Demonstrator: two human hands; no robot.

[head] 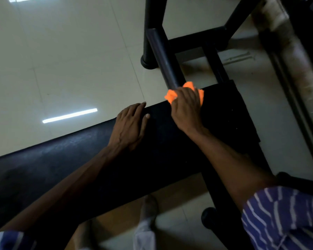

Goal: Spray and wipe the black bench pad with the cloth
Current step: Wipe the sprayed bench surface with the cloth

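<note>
The black bench pad (pixel 224 112) runs from the lower left to the right of centre. My right hand (pixel 186 107) presses a bunched orange cloth (pixel 170 95) onto the pad's far edge near its right end, fingers curled over the cloth. My left hand (pixel 130 123) lies flat on the pad just to the left of it, fingers straight and reaching over the far edge. No spray bottle is in sight.
A black metal frame (pixel 152 33) with a dark padded roller (pixel 161 56) stands just beyond the cloth. Pale floor tiles (pixel 61 60) lie past the bench. The bench's foot (pixel 209 219) and my feet show below the pad. Gym equipment (pixel 287 60) lines the right edge.
</note>
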